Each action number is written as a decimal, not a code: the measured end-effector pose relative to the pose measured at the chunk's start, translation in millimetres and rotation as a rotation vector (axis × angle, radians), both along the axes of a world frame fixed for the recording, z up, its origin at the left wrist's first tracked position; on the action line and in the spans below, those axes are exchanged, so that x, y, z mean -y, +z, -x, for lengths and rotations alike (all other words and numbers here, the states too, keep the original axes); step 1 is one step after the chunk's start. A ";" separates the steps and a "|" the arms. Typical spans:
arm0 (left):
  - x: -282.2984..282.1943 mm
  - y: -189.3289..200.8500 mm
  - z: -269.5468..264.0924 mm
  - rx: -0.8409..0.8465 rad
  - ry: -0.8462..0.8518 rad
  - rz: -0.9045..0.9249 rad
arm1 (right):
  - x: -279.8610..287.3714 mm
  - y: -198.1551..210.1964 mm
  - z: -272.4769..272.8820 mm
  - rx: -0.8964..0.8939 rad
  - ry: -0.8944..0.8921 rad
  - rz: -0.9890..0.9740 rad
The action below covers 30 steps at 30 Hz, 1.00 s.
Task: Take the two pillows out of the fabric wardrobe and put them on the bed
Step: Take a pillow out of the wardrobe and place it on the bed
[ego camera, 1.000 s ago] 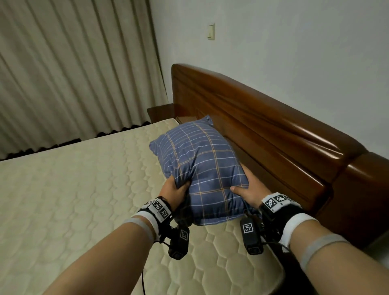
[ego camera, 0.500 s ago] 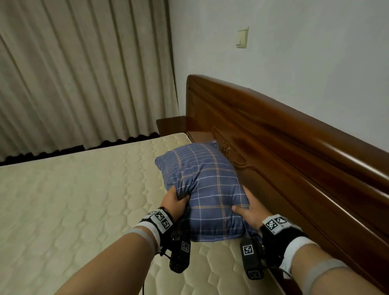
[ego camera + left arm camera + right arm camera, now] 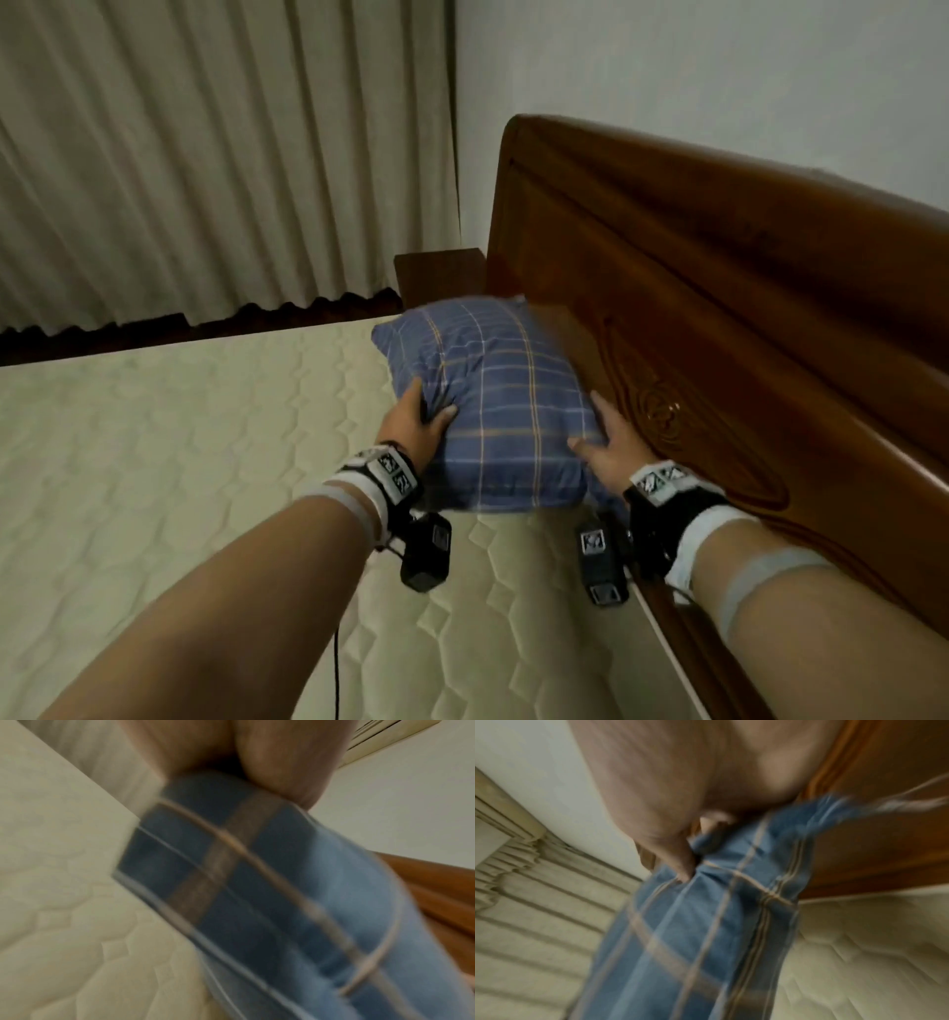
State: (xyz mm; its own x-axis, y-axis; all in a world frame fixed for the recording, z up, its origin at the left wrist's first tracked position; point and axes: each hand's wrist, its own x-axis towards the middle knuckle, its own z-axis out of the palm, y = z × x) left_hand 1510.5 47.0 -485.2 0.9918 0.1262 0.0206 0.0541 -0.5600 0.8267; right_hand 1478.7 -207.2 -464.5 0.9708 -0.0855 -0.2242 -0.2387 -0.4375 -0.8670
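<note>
A blue plaid pillow [image 3: 493, 395] hangs between both hands, just above the cream quilted mattress [image 3: 179, 462] and close to the wooden headboard [image 3: 719, 318]. My left hand [image 3: 416, 426] grips its near left edge, thumb on top. My right hand [image 3: 611, 447] holds the near right edge, fingers along the side and thumb on top. In the left wrist view the pillow [image 3: 257, 892] fills the middle, pinched under my fingers [image 3: 282, 760]. The right wrist view, blurred, has the pillow [image 3: 706, 923] hanging below my thumb [image 3: 680, 862]. No second pillow or wardrobe is in view.
Beige curtains [image 3: 205, 154] hang along the far wall behind the bed. A dark wooden nightstand [image 3: 441, 272] stands in the corner beside the headboard. A pale wall [image 3: 719, 77] rises above the headboard. The mattress stretches bare to the left.
The pillow and both hands have moved forward along the headboard toward the bed's far corner. The grip of each hand is the same. The view has tilted upward.
</note>
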 end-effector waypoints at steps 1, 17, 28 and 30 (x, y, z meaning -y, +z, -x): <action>-6.3 -0.4 -14.2 -0.055 0.004 0.000 | 0.3 3.8 -14.3 -0.020 -0.048 0.021; 147.4 27.9 123.3 -0.101 -0.390 0.089 | 61.2 81.7 167.2 -0.019 -0.147 0.037; 394.4 200.2 512.1 0.314 -0.895 0.119 | 246.8 200.8 624.6 0.322 -0.527 0.092; 436.9 212.6 593.3 0.297 -1.051 0.126 | 277.9 206.6 712.2 0.297 -0.613 0.073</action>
